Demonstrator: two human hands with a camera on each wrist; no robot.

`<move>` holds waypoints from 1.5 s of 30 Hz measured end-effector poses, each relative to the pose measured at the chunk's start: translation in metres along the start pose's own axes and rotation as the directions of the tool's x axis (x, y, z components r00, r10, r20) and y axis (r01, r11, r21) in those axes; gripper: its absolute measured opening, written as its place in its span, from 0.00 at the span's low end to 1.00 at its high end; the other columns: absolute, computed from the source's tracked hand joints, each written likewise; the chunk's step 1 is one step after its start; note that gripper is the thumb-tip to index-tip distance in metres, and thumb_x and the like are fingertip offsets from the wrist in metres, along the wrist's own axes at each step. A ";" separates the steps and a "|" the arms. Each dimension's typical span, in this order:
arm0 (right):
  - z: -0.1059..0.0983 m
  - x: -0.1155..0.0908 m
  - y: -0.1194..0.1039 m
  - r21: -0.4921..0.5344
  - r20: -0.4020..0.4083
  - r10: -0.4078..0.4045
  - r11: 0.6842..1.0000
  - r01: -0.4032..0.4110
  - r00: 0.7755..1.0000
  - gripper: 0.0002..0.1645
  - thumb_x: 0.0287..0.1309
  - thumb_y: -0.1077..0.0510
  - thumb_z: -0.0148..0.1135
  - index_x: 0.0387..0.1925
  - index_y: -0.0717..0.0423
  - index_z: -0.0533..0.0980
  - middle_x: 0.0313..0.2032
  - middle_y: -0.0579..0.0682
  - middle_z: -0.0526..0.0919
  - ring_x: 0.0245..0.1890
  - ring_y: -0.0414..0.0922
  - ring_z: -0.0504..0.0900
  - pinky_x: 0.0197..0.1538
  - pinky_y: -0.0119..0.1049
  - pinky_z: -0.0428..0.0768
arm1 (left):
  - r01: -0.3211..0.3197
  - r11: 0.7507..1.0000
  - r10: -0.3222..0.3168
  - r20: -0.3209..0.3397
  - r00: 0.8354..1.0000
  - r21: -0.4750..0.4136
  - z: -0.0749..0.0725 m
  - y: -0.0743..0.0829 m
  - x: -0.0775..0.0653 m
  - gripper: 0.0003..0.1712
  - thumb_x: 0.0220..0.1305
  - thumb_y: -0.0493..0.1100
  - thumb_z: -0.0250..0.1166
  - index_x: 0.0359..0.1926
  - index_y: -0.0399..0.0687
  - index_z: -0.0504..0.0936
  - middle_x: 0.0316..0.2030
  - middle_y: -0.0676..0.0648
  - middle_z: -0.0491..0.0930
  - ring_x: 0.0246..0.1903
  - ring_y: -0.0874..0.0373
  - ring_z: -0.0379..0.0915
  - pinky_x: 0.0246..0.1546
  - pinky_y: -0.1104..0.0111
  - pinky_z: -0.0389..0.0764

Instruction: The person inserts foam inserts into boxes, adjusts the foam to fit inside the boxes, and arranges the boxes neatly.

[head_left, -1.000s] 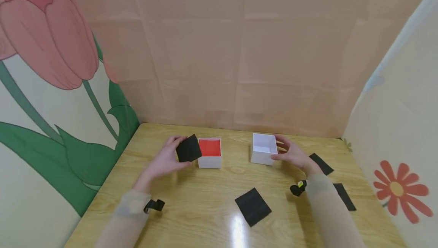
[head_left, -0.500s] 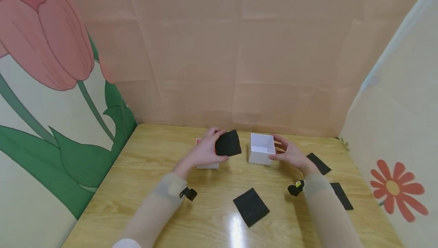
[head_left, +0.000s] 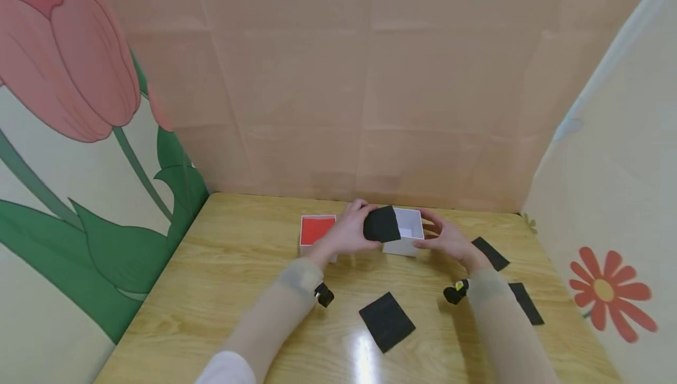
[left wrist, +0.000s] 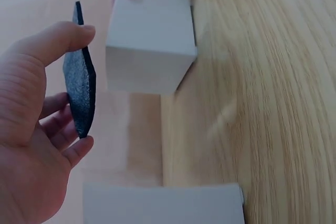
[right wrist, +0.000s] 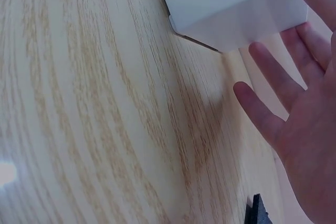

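Observation:
My left hand [head_left: 349, 234] pinches a thin black foam square [head_left: 382, 224] by its edges, thumb on one edge and fingers on the opposite one. In the head view the square covers the left part of a white open-topped box [head_left: 403, 247]; the left wrist view shows a gap between square and box [left wrist: 152, 30]. My right hand [head_left: 452, 243] holds that box at its right side, thumb on the front face and fingers toward the back. In the right wrist view some fingers [right wrist: 275, 74] stand off the box. Its visible interior is white.
Left of my left hand stands a second white box [head_left: 305, 250] with a red piece [head_left: 317, 229] inside. Another black square [head_left: 388, 322] lies on the wooden table [head_left: 238, 254] in front. Two more black pieces [head_left: 491, 253] lie at the right, partly behind my right arm.
My left hand has carried the black square rightward, past the box with the red piece, to the other white box. The right hand has stayed at its box.

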State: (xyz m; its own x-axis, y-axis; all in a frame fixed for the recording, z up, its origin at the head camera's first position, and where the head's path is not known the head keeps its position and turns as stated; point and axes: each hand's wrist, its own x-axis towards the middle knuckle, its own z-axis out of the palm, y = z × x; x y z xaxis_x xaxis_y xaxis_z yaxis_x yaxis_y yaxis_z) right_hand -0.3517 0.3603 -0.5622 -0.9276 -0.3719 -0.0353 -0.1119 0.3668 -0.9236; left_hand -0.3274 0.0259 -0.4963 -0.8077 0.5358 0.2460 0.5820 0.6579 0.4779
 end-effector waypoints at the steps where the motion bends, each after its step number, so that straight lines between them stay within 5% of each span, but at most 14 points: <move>1: 0.000 0.000 -0.001 0.000 0.000 0.000 1.000 0.000 1.000 0.62 0.57 0.51 0.83 0.85 0.46 0.56 0.82 0.57 0.57 0.78 0.69 0.59 0.75 0.68 0.62 | 0.005 1.000 -0.005 0.002 1.000 0.000 0.002 0.001 0.003 0.53 0.55 0.56 0.83 0.77 0.45 0.71 0.67 0.47 0.69 0.64 0.51 0.66 0.64 0.59 0.76; 18: 0.001 -0.001 -0.001 -0.024 0.005 0.007 1.000 -0.007 1.000 0.62 0.58 0.49 0.83 0.85 0.42 0.56 0.83 0.55 0.57 0.78 0.69 0.61 0.74 0.70 0.63 | 0.000 0.992 -0.009 0.074 0.997 0.128 0.023 0.021 0.046 0.50 0.58 0.59 0.81 0.76 0.45 0.73 0.69 0.46 0.67 0.67 0.51 0.63 0.68 0.65 0.72; 39: 0.002 -0.001 -0.003 -0.083 0.003 0.022 0.996 -0.022 1.000 0.65 0.56 0.45 0.83 0.86 0.42 0.54 0.83 0.56 0.57 0.76 0.68 0.64 0.73 0.68 0.66 | 0.010 0.988 -0.040 0.191 0.981 0.157 0.023 0.031 0.061 0.46 0.66 0.60 0.76 0.77 0.43 0.72 0.71 0.46 0.67 0.68 0.53 0.62 0.69 0.68 0.70; 45: 0.001 -0.001 -0.002 -0.070 0.002 0.035 0.997 -0.035 0.999 0.65 0.55 0.44 0.84 0.85 0.38 0.54 0.83 0.53 0.56 0.77 0.67 0.64 0.74 0.69 0.66 | 0.022 0.996 -0.039 0.193 0.980 0.090 0.030 0.028 0.059 0.45 0.69 0.59 0.74 0.78 0.44 0.70 0.73 0.46 0.65 0.70 0.53 0.63 0.71 0.67 0.69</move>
State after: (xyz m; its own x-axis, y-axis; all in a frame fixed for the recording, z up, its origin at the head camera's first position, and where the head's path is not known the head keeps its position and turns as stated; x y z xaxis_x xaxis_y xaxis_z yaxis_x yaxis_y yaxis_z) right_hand -0.3497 0.3590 -0.5610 -0.9301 -0.3607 -0.0685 -0.1042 0.4382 -0.8928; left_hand -0.3565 0.0915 -0.4936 -0.7968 0.6013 0.0599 0.5699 0.7148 0.4053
